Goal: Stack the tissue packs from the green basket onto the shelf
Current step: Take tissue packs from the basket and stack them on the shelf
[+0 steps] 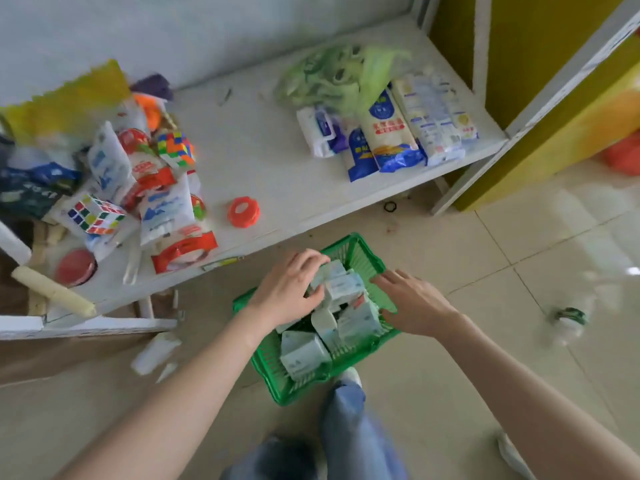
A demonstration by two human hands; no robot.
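Where plastic mesh basket (363, 258) sits, hands grip soft packs (341, 287).

Glossy beige floor tiles (519, 237), pale wall (207, 29), yellow panel (512, 46).

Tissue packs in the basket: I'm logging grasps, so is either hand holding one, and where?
The left hand grips the top tissue pack over its upper end; the right hand lies open, holding nothing.

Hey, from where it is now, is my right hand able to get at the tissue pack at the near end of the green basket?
Probably yes. That tissue pack lies uncovered on top, and the right hand is already over the green basket, just beyond it, with nothing between them.
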